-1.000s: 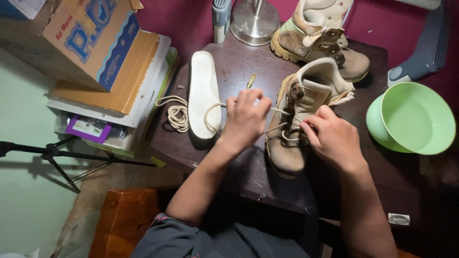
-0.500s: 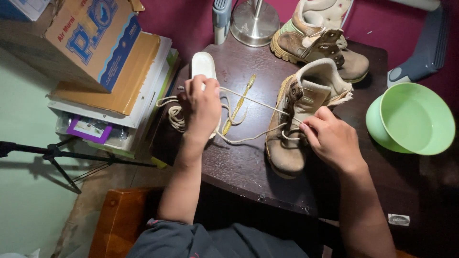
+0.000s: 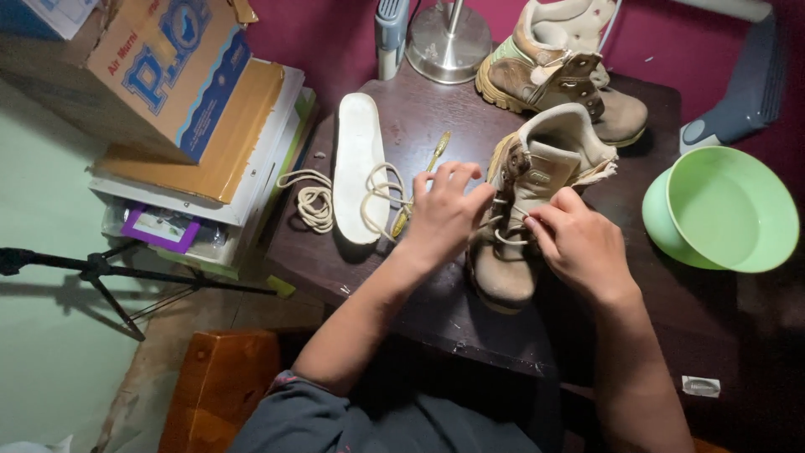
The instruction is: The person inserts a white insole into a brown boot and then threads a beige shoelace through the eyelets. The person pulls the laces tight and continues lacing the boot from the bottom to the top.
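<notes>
- A wooden stool [image 3: 220,387] stands nearest, below the table edge, with a black tripod [image 3: 101,277] on the floor off to the left.
- The left hand [image 3: 443,216] rests on the dark table [image 3: 436,310] against the near boot's left side, fingers curled and pinching the lace at the eyelets.
- The right hand [image 3: 579,243] lies on the boot's right side, fingertips closed on the lace — both hands meet over the tongue.
- The tan boot [image 3: 528,210] stands upright mid-table between the two hands, toe toward the person, partly unlaced.
- The cream shoelace [image 3: 381,197] trails left from the boot and loops over a white insole [image 3: 356,159] lying flat; a second coil of lace [image 3: 312,201] sits at the table's left edge.
- A thin yellow-handled brush [image 3: 432,159] lies between insole and boot.
- A green bowl [image 3: 729,210] sits off to the right.
- Farther back — a second boot [image 3: 562,84], a metal lamp base [image 3: 449,42], and cardboard boxes [image 3: 159,75] stacked at left.
</notes>
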